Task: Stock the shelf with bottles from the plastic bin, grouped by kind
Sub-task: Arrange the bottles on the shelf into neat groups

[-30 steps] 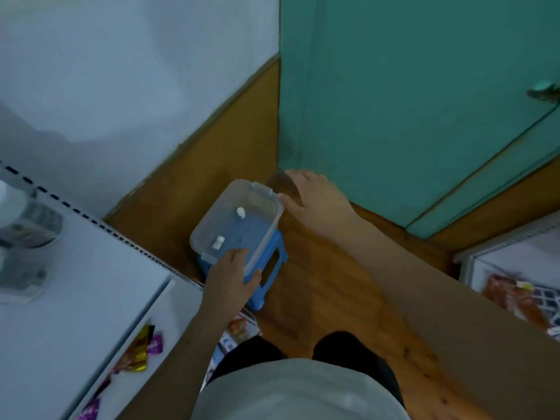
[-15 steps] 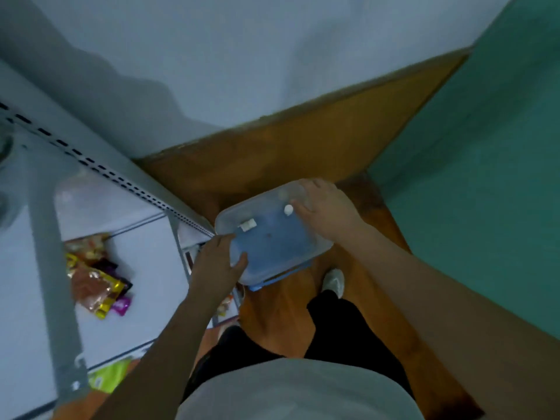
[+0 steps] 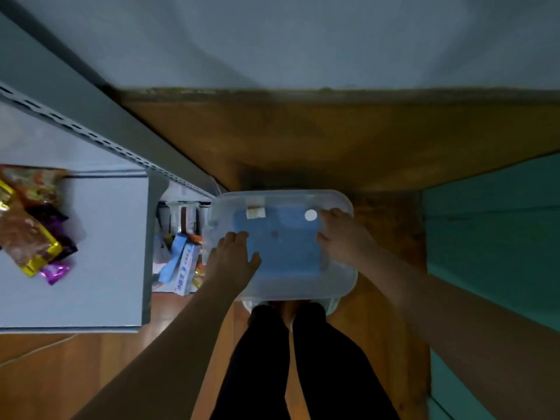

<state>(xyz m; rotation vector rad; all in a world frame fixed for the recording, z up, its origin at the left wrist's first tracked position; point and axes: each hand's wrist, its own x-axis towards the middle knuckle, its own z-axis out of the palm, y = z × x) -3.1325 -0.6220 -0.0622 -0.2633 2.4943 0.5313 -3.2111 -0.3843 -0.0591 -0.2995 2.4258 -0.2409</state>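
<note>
From the head view, the clear plastic bin (image 3: 298,286) sits low in front of the person's legs (image 3: 303,359), hemmed in by the grey shelf (image 3: 100,237) just to its left and the teal door (image 3: 491,237) further off to its right. Beyond the bin's far rim stands the wall's brown lower band (image 3: 333,140); bare wood floor (image 3: 391,237) shows between the bin and the door.

Something blue shows through the bin's clear bottom, along with a small white round piece (image 3: 310,215) and a whitish square piece (image 3: 255,213) near its far rim. No bottles can be made out in it.

The left hand (image 3: 231,259) grips the bin's left wall, thumb inside. The right hand (image 3: 342,234) grips the right wall, fingers curled over the rim. Both arms reach down.

Left of the bin, snack packets (image 3: 33,225) lie on the shelf, and boxes (image 3: 178,265) on a lower level.
</note>
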